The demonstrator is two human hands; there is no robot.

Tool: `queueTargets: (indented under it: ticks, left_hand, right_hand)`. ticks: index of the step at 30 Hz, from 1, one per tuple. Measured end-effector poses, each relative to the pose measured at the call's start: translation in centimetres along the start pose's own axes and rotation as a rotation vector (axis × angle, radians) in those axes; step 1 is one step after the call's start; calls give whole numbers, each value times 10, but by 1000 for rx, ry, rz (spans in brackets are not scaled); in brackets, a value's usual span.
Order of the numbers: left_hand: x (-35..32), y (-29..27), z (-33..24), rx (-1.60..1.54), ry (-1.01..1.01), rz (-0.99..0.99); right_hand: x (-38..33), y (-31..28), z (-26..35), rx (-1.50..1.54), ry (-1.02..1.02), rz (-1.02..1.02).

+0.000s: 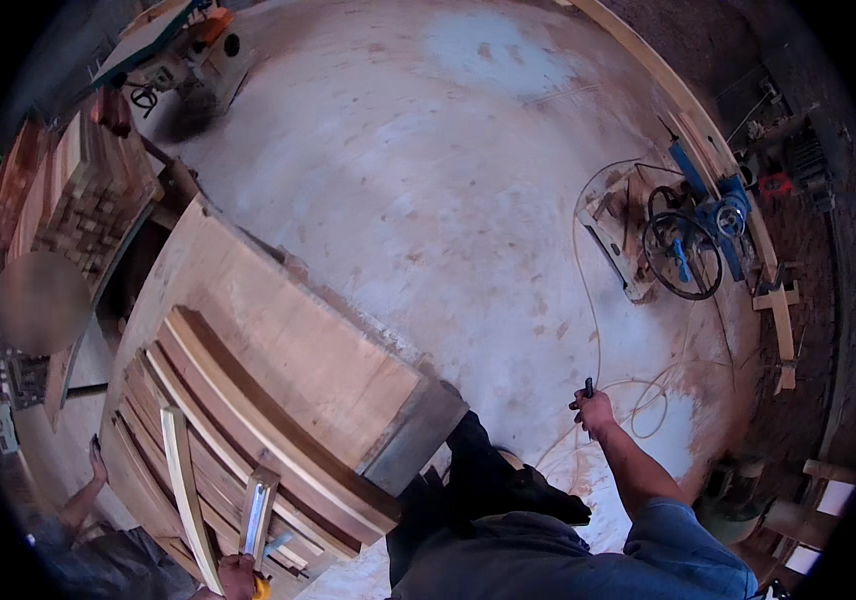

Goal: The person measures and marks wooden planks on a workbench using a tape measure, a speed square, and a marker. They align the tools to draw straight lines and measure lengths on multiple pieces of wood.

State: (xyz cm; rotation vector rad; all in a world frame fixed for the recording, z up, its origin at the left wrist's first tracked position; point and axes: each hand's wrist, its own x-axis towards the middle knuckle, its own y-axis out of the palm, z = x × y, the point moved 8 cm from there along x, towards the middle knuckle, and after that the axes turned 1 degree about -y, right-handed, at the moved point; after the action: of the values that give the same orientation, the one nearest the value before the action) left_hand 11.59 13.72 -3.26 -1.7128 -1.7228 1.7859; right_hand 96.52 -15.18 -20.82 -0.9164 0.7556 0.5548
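My right arm reaches out over the floor, and my right hand [596, 410] is closed round a small dark tool [589, 386] whose kind is hard to tell. A pale thin hose [598, 340] passes close by that tool; whether the two join is unclear. My left hand does not show. Left of my body, curved wooden pieces [278, 420] lie on a large wooden bench [288, 350]. A co-worker's hand [238, 576], at the bench's near end, is by an upright light wooden strip [184, 490] and a yellow item [262, 588].
A co-worker's other hand [98, 462] is at the bench's left side. Stacked timber [88, 200] stands behind it. On the right is a blue machine with a black handwheel [683, 243]; loops of hose [648, 405] lie on the floor. Another machine [173, 75] stands far left.
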Motion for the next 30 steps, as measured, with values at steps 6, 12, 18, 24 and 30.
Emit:
queueTargets:
  ticks: [6, 12, 18, 24, 30]
  left_hand:
    - [30, -8, 35, 37, 52, 45]
    - [22, 8, 47, 236, -97, 230]
    - [6, 24, 30, -57, -151, 105]
    - [-23, -9, -13, 662, -30, 55]
    - [-33, -1, -59, 473, 143, -45]
  right_hand:
    - [26, -16, -29, 27, 58, 48]
    - [44, -24, -67, -132, 56, 92]
    - [46, -43, -49, -13, 89, 6]
    - [42, -36, 27, -18, -192, 48]
    - [-202, 50, 257, 434, -550, 556]
